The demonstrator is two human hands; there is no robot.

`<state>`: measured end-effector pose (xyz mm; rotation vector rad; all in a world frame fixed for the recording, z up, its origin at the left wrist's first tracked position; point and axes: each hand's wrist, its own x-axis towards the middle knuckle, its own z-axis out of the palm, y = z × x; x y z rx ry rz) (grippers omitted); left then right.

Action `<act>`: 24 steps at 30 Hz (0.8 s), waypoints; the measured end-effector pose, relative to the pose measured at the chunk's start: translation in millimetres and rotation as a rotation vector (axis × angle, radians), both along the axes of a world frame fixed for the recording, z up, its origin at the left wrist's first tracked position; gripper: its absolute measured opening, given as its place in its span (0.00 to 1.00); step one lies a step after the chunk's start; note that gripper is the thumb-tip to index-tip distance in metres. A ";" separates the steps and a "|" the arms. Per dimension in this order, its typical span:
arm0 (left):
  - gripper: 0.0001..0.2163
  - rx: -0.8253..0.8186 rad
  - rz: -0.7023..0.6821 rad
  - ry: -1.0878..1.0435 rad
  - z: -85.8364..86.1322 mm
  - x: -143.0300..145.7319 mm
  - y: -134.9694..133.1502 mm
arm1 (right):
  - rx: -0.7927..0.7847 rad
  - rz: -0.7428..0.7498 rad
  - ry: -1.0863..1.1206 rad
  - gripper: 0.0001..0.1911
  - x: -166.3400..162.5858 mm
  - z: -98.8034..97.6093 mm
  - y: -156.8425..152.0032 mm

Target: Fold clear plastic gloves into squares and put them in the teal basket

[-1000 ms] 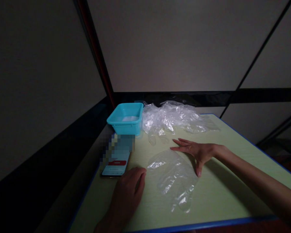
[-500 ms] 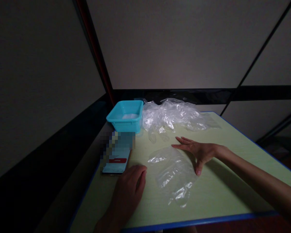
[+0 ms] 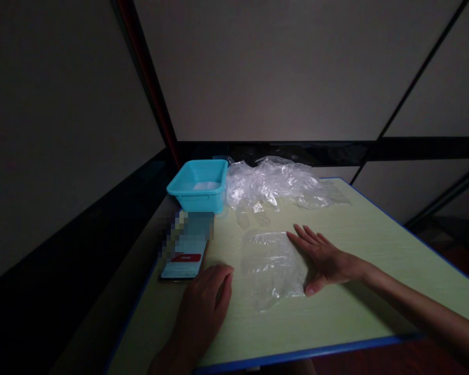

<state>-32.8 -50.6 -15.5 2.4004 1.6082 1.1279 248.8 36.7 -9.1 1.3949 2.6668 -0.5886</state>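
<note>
A thin clear plastic glove [image 3: 275,268] lies flat on the table in front of me, folded into a rough rectangle with creases across it. Along its right edge rests my right hand [image 3: 326,260], fingers and thumb spread, the index fingertip at the far corner and the thumb tip at the near one. My left hand [image 3: 207,299] sits to the left of the glove, apart from it, with its fingers curled in and nothing seen in them. A pile of crumpled clear plastic gloves [image 3: 277,182] lies farther back, some rounded finger ends sticking out toward me.
At the back left of the pale green table [image 3: 289,336] stands a turquoise plastic basin [image 3: 199,200] with something whitish in it. A phone [image 3: 185,255] with a lit, partly blurred screen lies before it. Wall panels rise behind and to the left.
The glove has gone from spread, with lobes sticking out, to a flatter, more compact rectangle. My right hand has turned slightly with its fingers wider apart. My left hand stays put.
</note>
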 end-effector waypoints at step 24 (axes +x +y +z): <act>0.10 -0.070 0.057 0.010 -0.3 -0.2 2.4 | 0.292 0.213 0.104 0.51 -4.7 -6.7 -18.7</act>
